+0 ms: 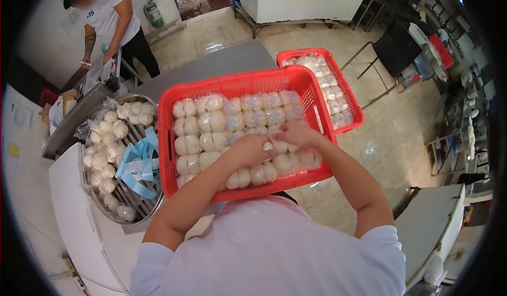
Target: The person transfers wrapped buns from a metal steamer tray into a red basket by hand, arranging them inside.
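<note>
A red plastic crate (177, 88) holds rows of round white buns (212, 122) in clear plastic packs, several with blue printing. Over the front right part of the crate, my left hand (250, 149) is closed with its fingertips curled on a bun pack (267, 146). My right hand (300, 134) comes in from the other side, fingers bent over the same pack, close to the left fingertips. Part of that pack is hidden beneath my fingers.
Left of the crate, a round slatted metal tray (138, 206) carries bagged buns (105, 143) and blue strips (138, 164). A second red crate (355, 117) of packed buns stands lower right. Another person (113, 16) works at the far-left counter. A black chair (397, 45) stands at right.
</note>
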{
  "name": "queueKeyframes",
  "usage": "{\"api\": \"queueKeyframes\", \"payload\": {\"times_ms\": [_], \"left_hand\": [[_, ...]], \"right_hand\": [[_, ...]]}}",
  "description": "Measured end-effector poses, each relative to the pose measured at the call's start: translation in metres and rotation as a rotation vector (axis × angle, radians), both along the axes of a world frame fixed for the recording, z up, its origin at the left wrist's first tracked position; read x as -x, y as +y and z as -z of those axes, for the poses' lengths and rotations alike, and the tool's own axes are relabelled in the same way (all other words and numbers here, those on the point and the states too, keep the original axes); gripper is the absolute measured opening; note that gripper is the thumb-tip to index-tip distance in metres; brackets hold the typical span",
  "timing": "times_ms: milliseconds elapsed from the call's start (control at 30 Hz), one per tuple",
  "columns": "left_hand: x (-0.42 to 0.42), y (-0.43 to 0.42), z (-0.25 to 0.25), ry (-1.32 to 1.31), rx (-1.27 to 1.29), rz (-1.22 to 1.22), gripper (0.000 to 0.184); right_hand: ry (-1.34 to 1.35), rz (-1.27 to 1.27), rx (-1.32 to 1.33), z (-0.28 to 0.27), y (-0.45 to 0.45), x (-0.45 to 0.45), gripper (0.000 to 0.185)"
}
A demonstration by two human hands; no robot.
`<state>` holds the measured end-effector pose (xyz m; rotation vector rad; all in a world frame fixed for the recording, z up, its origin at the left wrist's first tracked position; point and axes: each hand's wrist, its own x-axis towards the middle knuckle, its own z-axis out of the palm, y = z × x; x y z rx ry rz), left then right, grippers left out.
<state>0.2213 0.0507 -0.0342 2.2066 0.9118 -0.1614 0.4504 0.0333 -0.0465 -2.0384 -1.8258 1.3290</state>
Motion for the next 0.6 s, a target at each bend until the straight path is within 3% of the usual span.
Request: {"api": "queueKeyframes", "payload": {"times_ms": [67, 167, 300, 367, 467, 533, 600], "left_hand": [[0.005, -0.002, -0.003, 0.02, -0.006, -0.006, 0.056], [0.011, -0.006, 0.006, -0.019, -0.043, -0.027, 0.059], [0.015, -0.006, 0.01, -0.042, -0.05, -0.018, 0.061], [0.017, -0.01, 0.013, -0.059, -0.057, -0.01, 0.063], [0.018, -0.013, 0.014, -0.104, -0.125, 0.006, 0.066], [0.027, -0.017, 0.001, -0.141, -0.183, 0.019, 0.065], [0.041, -0.023, -0.004, -0.218, -0.248, 0.0, 0.063]], "right_hand": [[0.088, 0.004, 0.123, 0.012, -0.005, 0.009, 0.062], [-0.039, -0.251, 0.001, -0.005, -0.006, 0.017, 0.048], [-0.2, -0.145, -0.065, 0.026, -0.006, 0.026, 0.043], [-0.143, 0.105, -0.079, 0.042, -0.015, 0.028, 0.045], [-0.482, -0.201, -0.201, 0.007, -0.025, 0.046, 0.061], [-0.413, 0.128, -0.127, 0.023, -0.029, 0.049, 0.073], [-0.344, 0.14, -0.041, 0.02, -0.026, 0.047, 0.075]]}}
